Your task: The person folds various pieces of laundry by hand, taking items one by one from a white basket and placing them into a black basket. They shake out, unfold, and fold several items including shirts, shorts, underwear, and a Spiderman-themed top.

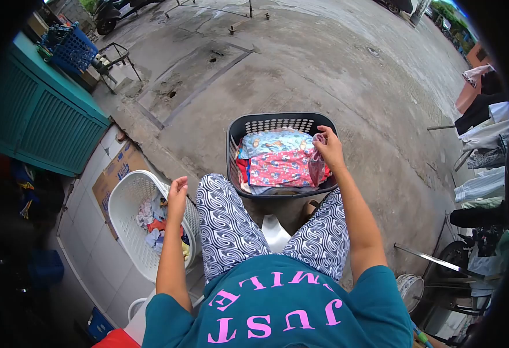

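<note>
My right hand (330,148) is closed on a small maroon patterned cloth (317,165), which hangs over the right side of the dark grey laundry basket (234,130). Inside that basket lie a folded light blue printed cloth (277,141) and a folded pink printed cloth (280,169), with more fabric below them. To the left, my left hand (177,197) is raised beside the rim of the white laundry basket (126,217), its fingers loosely bent and holding nothing visible. Crumpled clothes (157,226) lie at the bottom of the white basket, partly hidden by my left forearm.
A flattened cardboard piece (118,171) lies on the tiles behind the white basket. Teal louvred doors (51,116) stand at left, near a blue basket (75,49). Clothes hang along the right (486,130), above a metal pole (428,257).
</note>
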### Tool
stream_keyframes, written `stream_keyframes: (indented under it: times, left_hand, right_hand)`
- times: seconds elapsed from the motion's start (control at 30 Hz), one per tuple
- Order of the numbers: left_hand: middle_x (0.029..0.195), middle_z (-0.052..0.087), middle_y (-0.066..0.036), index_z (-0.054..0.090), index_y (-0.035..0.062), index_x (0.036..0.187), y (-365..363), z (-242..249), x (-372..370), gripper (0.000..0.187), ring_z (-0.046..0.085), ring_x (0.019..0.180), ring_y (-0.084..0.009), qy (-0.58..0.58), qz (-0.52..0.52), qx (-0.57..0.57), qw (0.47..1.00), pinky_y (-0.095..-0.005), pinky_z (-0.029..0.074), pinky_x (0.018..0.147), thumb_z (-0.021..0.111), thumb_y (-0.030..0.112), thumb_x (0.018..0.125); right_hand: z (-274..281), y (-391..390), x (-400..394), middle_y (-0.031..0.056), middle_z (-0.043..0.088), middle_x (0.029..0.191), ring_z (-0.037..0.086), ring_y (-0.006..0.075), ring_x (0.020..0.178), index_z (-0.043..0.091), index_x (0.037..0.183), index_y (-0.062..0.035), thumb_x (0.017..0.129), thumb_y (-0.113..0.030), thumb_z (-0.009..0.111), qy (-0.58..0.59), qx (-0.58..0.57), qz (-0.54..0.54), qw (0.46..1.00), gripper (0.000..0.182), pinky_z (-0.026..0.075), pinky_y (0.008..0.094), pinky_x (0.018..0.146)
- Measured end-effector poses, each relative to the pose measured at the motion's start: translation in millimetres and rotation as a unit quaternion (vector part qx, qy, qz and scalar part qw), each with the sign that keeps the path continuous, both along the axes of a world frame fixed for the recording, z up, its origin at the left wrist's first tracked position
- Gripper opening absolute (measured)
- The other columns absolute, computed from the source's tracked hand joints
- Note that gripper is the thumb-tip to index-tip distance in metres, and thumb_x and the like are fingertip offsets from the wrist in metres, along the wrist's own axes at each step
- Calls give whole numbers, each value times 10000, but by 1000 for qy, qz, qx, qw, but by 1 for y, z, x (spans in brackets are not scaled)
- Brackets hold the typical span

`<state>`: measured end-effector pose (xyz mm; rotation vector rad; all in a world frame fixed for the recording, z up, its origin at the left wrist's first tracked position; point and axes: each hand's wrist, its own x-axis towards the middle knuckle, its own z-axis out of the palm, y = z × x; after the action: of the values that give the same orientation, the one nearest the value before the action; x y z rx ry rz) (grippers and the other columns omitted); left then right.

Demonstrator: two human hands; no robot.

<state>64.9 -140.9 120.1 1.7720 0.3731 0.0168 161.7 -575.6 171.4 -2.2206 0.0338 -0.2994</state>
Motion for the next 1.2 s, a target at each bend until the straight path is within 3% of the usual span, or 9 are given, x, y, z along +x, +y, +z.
stream_keyframes:
  times: [0.13, 0.23, 0.27, 0.4, 0.5, 0.57, 0.8, 1.03, 1.2]
  left_hand:
    - [1211, 444, -150, 360, 5, 1230, -13, -17, -13, 415, 449, 1105, -226, -42, 17, -35, 998, -318, 349, 937, 486, 128, 855]
    - [1318, 297, -211, 265, 61, 1322, -54, -36, -26, 668, 286, 1230, -347, -107, -70, 222, 967, -419, 264, 1002, 546, 375, 803]
    - [1355, 243, -188, 224, 115, 1350, -74, -6, -34, 737, 236, 1254, -351, -34, -66, 335, 939, -460, 254, 999, 565, 418, 772]
    - [1382, 195, -170, 195, 126, 1359, -89, -12, -30, 776, 196, 1267, -360, -6, -65, 343, 937, -532, 265, 960, 582, 395, 742]
    - [1315, 303, -164, 315, 79, 1286, -94, 4, -25, 668, 284, 1204, -342, 78, -110, 304, 943, -523, 306, 908, 541, 381, 735]
    - [1298, 336, -166, 334, 75, 1270, -91, 8, -28, 647, 298, 1190, -339, 63, -118, 310, 941, -511, 311, 903, 533, 381, 736]
    - [1292, 347, -178, 331, 47, 1265, -102, 7, -31, 657, 282, 1207, -338, 17, -89, 335, 938, -520, 290, 930, 537, 361, 725]
    - [1335, 294, -171, 280, 50, 1298, -104, -5, -31, 706, 226, 1247, -331, 28, -114, 340, 933, -525, 268, 942, 539, 363, 719]
    - [1270, 379, -159, 354, 54, 1256, -105, 2, -34, 662, 293, 1191, -329, -11, -85, 341, 936, -482, 297, 911, 561, 354, 703]
  right_hand:
    - [-34, 74, 12, 169, 541, 1006, 554, 273, 891, 478, 1105, -17, 701, -43, 610, 8, 14, 119, 993, 426, 461, 321, 726]
    - [-50, 134, 10, 155, 547, 1010, 548, 260, 902, 489, 1111, -16, 722, -55, 592, 90, 25, 177, 980, 404, 455, 319, 714]
    - [-70, 153, 11, 147, 557, 990, 541, 252, 895, 490, 1115, -21, 735, -84, 591, 74, 33, 217, 973, 398, 442, 319, 724]
    - [-58, 231, -15, 146, 549, 1067, 503, 293, 1006, 529, 1068, -25, 776, -162, 561, -10, 1, 390, 921, 325, 385, 354, 855]
    - [-43, 269, -39, 98, 557, 1085, 488, 283, 1040, 587, 1007, -85, 797, -284, 514, -111, -56, 468, 875, 298, 358, 371, 884]
    - [-32, 268, -34, 90, 577, 988, 505, 278, 973, 619, 916, -93, 784, -298, 509, 25, -94, 519, 849, 268, 377, 369, 829]
    - [-45, 260, -29, 109, 542, 827, 507, 280, 837, 605, 796, -64, 756, -256, 504, 4, -89, 481, 872, 220, 392, 366, 723]
    - [-43, 256, -36, 103, 546, 832, 507, 285, 844, 592, 788, -76, 746, -263, 542, -6, -78, 457, 886, 198, 383, 390, 726]
    - [-42, 256, -38, 96, 549, 833, 509, 288, 841, 595, 792, -81, 746, -279, 550, -13, -85, 450, 889, 208, 383, 388, 726]
